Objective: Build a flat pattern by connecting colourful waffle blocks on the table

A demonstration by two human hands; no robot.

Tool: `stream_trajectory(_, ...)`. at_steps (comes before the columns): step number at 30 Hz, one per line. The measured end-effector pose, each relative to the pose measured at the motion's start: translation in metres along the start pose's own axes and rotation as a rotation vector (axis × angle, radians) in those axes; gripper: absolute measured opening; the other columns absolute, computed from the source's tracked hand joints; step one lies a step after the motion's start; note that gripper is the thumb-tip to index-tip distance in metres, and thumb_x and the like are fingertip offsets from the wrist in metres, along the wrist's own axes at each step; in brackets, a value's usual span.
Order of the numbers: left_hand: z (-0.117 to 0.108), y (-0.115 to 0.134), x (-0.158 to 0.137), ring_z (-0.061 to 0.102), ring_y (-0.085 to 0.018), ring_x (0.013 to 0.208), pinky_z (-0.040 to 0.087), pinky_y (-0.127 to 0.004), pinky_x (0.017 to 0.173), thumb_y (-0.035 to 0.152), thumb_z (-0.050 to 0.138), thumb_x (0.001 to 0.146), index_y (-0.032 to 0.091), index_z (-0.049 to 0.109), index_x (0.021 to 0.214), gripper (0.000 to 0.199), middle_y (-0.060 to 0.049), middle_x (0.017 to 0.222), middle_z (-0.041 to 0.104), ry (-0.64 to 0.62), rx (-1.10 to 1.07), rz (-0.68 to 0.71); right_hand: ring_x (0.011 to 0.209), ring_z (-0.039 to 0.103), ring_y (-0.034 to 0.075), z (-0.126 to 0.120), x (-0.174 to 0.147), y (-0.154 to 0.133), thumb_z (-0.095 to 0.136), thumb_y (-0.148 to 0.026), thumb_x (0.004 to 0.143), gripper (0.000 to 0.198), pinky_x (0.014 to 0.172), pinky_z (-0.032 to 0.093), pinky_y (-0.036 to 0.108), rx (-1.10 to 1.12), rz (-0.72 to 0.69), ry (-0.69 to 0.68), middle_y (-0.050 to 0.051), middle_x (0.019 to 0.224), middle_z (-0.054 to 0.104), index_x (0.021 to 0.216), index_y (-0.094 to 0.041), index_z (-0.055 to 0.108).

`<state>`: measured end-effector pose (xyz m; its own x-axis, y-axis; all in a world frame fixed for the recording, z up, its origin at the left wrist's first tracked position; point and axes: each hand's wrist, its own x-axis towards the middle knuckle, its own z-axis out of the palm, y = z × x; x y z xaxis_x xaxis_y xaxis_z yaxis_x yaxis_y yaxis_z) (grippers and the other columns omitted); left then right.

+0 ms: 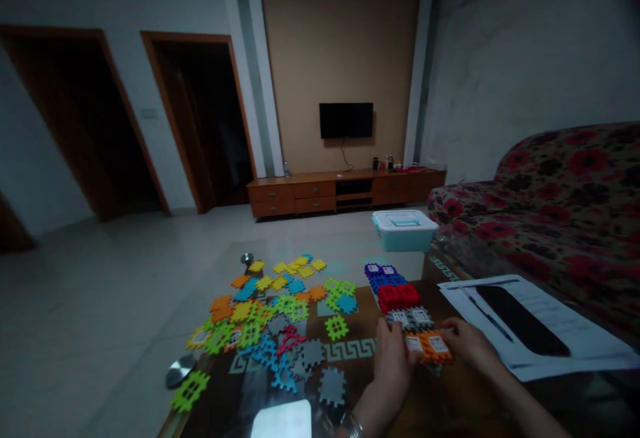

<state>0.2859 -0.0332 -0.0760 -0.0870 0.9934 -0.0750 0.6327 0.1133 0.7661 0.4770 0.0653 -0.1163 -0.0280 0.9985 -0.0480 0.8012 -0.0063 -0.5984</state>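
Glass table [350,398]; both hands hold orange block [433,347].

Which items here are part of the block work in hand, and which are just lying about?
In hand:
- left hand and right hand, both on the orange cubes
- row of joined cubes: grey, red, blue, purple
- loose flat tiles spread on the glass table

Lying about:
- papers with a pen
- lidded plastic box
- sofa
- TV
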Motion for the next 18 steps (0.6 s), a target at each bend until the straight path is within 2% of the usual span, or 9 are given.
stream_trajectory(3,-0.037,-0.013,0.000,0.043,-0.028,0.125,0.034,-0.036,0.108,0.018,0.067,0.078,0.016,0.055,0.123,0.046,-0.014,0.132,0.047,0.132,0.058,0.001,0.086,0.070,0.026,0.008,0.003,-0.005,0.049,-0.033,0.080,0.026,0.076,0.051,0.033,0.054,-0.207,0.165,0.012,0.092,0.074,0.088,-0.021,0.071)
stream_trajectory(6,-0.097,-0.039,-0.005,0.044,-0.028,0.124,0.034,-0.036,0.107,0.016,0.057,0.083,0.014,0.056,0.123,0.040,-0.015,0.129,0.051,0.286,0.194,-0.060,0.093,0.068,0.028,0.027,-0.011,-0.041,0.047,-0.038,0.082,0.031,0.082,0.051,0.038,0.107,-0.412,0.207,0.013,0.100,0.072,0.096,-0.023,0.070)
stream_trajectory(9,-0.160,-0.076,-0.022,0.047,-0.027,0.121,0.034,-0.036,0.103,0.007,0.044,0.085,0.012,0.058,0.119,0.037,-0.015,0.125,0.056,0.383,0.398,-0.196,0.101,0.064,0.027,0.057,-0.034,-0.104,0.048,-0.033,0.084,0.029,0.091,0.048,0.038,0.127,-0.631,0.086,0.011,0.104,0.071,0.101,-0.023,0.070)
stream_trajectory(11,-0.192,-0.105,-0.040,0.048,-0.027,0.121,0.035,-0.037,0.099,0.000,0.035,0.083,0.012,0.060,0.115,0.042,-0.015,0.123,0.058,0.416,0.522,-0.291,0.103,0.062,0.026,0.081,-0.049,-0.153,0.049,-0.024,0.084,0.027,0.093,0.046,0.036,0.089,-0.740,-0.041,0.009,0.105,0.071,0.101,-0.024,0.070)
stream_trajectory(14,-0.225,-0.147,-0.067,0.048,-0.025,0.121,0.034,-0.037,0.097,-0.003,0.030,0.082,0.015,0.060,0.115,0.047,-0.012,0.123,0.060,0.444,0.644,-0.394,0.103,0.061,0.025,0.119,-0.063,-0.228,0.052,-0.013,0.080,0.029,0.092,0.044,0.034,0.025,-0.801,-0.202,0.009,0.104,0.072,0.100,-0.020,0.071)
stream_trajectory(18,-0.255,-0.194,-0.093,0.046,-0.028,0.128,0.036,-0.038,0.098,0.005,0.043,0.082,0.016,0.060,0.118,0.041,-0.013,0.133,0.057,0.441,0.664,-0.547,0.108,0.060,0.024,0.165,-0.080,-0.315,0.054,-0.008,0.077,0.030,0.095,0.042,0.033,0.001,-0.811,-0.329,0.009,0.108,0.072,0.099,-0.018,0.072)
